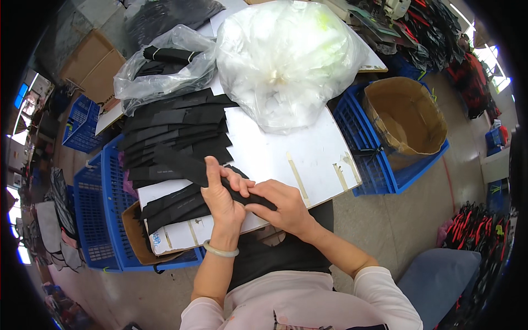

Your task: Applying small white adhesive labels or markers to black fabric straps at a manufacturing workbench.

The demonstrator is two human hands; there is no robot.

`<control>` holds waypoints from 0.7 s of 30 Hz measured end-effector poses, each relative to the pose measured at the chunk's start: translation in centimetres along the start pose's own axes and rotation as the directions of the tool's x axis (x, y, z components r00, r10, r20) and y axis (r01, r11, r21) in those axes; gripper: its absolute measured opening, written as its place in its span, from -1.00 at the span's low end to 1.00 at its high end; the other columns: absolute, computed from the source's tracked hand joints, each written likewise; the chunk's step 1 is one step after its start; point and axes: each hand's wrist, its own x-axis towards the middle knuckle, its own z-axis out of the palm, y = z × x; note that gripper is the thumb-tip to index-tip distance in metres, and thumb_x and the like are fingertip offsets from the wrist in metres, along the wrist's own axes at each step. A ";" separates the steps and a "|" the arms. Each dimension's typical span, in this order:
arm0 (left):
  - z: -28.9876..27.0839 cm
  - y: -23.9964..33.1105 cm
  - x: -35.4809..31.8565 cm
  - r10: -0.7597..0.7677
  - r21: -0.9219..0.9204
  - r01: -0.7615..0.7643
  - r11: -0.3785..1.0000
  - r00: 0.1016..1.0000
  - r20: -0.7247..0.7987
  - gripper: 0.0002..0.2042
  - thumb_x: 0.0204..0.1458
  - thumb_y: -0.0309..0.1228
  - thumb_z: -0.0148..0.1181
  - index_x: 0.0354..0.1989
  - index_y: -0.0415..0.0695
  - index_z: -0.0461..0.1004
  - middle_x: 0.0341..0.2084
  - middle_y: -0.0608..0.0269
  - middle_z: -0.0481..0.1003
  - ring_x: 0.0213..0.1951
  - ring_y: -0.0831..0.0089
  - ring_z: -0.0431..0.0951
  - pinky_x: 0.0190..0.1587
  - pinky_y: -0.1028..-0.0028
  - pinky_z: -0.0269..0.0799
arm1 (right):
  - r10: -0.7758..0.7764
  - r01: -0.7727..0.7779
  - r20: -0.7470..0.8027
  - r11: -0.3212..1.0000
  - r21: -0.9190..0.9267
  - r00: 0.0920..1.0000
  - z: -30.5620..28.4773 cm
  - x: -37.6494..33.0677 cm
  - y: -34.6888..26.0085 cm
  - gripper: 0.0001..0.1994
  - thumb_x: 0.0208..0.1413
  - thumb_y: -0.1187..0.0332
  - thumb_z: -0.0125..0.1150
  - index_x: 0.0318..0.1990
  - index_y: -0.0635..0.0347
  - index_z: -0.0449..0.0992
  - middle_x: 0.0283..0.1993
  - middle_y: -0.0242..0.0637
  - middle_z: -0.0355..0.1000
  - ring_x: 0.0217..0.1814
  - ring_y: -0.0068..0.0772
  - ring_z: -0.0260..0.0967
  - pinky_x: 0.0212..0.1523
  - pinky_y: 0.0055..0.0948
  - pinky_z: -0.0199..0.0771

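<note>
A long black fabric strip (186,166) slants across the near edge of the white table, between my two hands. My left hand (223,198), with a pale bangle at its wrist, has its thumb up and its fingers bent over the middle of the strip. Around the strip's right end, my right hand (286,206) is closed, thumb and fingers pinching the fabric. Overlapping rows of similar black strips (170,118) with small printed marks cover the table's left side. More black strips (179,208) lie at the near left corner, close to my left hand.
On the white table (264,148) a big clear plastic bag (286,60) of white material stands at the back. An open clear bag (165,69) with black bundles sits beside it. Blue crates (99,214) flank the left; a blue crate (379,159) at right holds a cardboard box (407,113).
</note>
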 end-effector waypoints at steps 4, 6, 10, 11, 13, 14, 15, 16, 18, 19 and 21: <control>2.1 0.3 0.3 -0.038 -0.171 0.002 0.985 0.977 -0.210 -0.56 0.11 0.08 0.17 -0.52 -0.07 0.36 -0.74 0.28 0.31 -0.77 0.43 0.31 -0.47 0.31 0.56 | 0.065 -0.068 0.097 0.997 0.036 0.993 -0.6 1.8 -0.1 -0.57 -0.13 0.31 0.49 -0.14 0.36 0.49 -0.30 -0.15 0.50 -0.31 -0.08 0.51 -0.27 -0.32 0.54; 2.7 0.3 0.4 0.006 -0.201 -0.057 0.978 0.969 -0.247 -0.57 0.14 0.05 0.16 -0.51 -0.08 0.34 -0.71 0.26 0.32 -0.75 0.42 0.35 -0.45 0.31 0.58 | 0.113 -0.117 0.126 0.993 0.030 0.986 -0.8 2.1 0.2 -0.63 -0.12 0.34 0.49 -0.19 0.36 0.52 -0.29 -0.14 0.52 -0.30 -0.19 0.54 -0.27 -0.35 0.54; 0.6 0.9 0.6 0.130 0.049 -0.130 0.990 0.991 -0.007 -0.60 0.18 0.01 0.11 -0.41 -0.10 0.31 -0.76 0.27 0.32 -0.74 0.41 0.41 -0.38 0.24 0.63 | 0.296 -0.337 0.174 0.891 0.305 0.939 -0.3 2.7 0.4 -0.71 -0.09 0.39 0.47 -0.24 0.36 0.57 -0.30 -0.18 0.56 -0.33 -0.39 0.54 -0.30 -0.44 0.52; 0.5 1.2 0.8 0.156 0.070 -0.152 0.986 0.987 -0.047 -0.61 0.19 -0.02 0.12 -0.44 -0.11 0.31 -0.77 0.28 0.31 -0.75 0.42 0.40 -0.41 0.26 0.62 | 0.314 -0.376 0.247 0.888 0.266 0.917 -0.6 3.3 0.1 -0.76 -0.06 0.43 0.44 -0.24 0.34 0.59 -0.31 -0.23 0.57 -0.31 -0.50 0.52 -0.29 -0.50 0.50; 0.1 2.2 1.2 0.195 0.057 -0.189 0.980 0.974 -0.116 -0.60 0.21 -0.06 0.12 -0.50 -0.12 0.31 -0.79 0.29 0.29 -0.77 0.43 0.39 -0.46 0.28 0.62 | 0.333 -0.388 0.261 0.900 0.199 0.906 -1.5 5.3 1.4 -0.85 0.04 0.44 0.34 -0.25 0.31 0.63 -0.36 -0.29 0.57 -0.38 -0.60 0.47 -0.36 -0.58 0.43; -0.3 2.7 1.4 0.201 0.021 -0.200 0.979 0.969 -0.142 -0.60 0.21 -0.08 0.12 -0.54 -0.12 0.30 -0.80 0.29 0.28 -0.78 0.43 0.39 -0.48 0.27 0.61 | 0.470 -0.478 0.092 0.871 0.117 0.878 -2.2 7.0 3.1 -0.84 0.10 0.37 0.29 -0.27 0.29 0.65 -0.43 -0.30 0.56 -0.45 -0.60 0.44 -0.41 -0.57 0.40; -0.5 3.1 1.3 0.205 0.022 -0.205 0.979 0.964 -0.166 -0.58 0.23 -0.11 0.10 -0.59 -0.12 0.28 -0.80 0.29 0.28 -0.78 0.43 0.39 -0.49 0.27 0.61 | 0.431 -0.448 -0.141 0.885 -0.125 0.891 -2.4 9.1 5.1 -0.82 0.12 0.35 0.25 -0.30 0.31 0.65 -0.54 -0.24 0.52 -0.55 -0.53 0.40 -0.44 -0.53 0.40; -0.2 2.9 1.0 0.196 0.009 -0.197 0.980 0.968 -0.156 -0.58 0.23 -0.11 0.10 -0.59 -0.12 0.28 -0.80 0.29 0.28 -0.78 0.43 0.39 -0.49 0.27 0.61 | 0.250 -0.315 -0.203 0.849 -0.424 0.947 -3.4 10.9 8.5 -0.80 0.10 0.32 0.25 -0.32 0.32 0.64 -0.57 -0.13 0.51 -0.55 -0.34 0.48 -0.43 -0.37 0.46; -0.1 2.4 0.2 0.134 0.027 -0.132 0.991 0.985 -0.112 -0.61 0.25 -0.14 0.08 -0.58 -0.11 0.29 -0.80 0.29 0.28 -0.78 0.43 0.39 -0.49 0.28 0.61 | 0.239 -0.285 -0.173 0.595 -0.752 0.956 -2.9 13.0 12.3 -0.76 0.07 0.27 0.26 -0.38 0.32 0.63 -0.52 0.00 0.52 -0.47 -0.07 0.54 -0.41 -0.16 0.49; -0.1 2.3 -0.2 0.119 0.010 -0.119 0.993 0.988 -0.094 -0.63 0.26 -0.17 0.06 -0.56 -0.10 0.29 -0.81 0.29 0.28 -0.78 0.42 0.39 -0.49 0.29 0.60 | 0.227 -0.272 -0.166 0.599 -0.753 0.960 -2.5 13.7 13.1 -0.76 0.07 0.27 0.26 -0.38 0.32 0.63 -0.52 0.00 0.52 -0.47 -0.07 0.54 -0.41 -0.16 0.49; -0.7 2.0 -0.3 0.116 0.005 -0.116 0.993 0.988 -0.102 -0.64 0.25 -0.18 0.07 -0.55 -0.09 0.29 -0.80 0.30 0.29 -0.79 0.44 0.39 -0.52 0.30 0.60 | 0.335 -0.319 -0.178 0.434 -0.843 0.925 -2.3 14.5 14.6 -0.76 0.03 0.24 0.27 -0.49 0.25 0.58 -0.48 -0.03 0.54 -0.40 0.04 0.56 -0.37 -0.07 0.50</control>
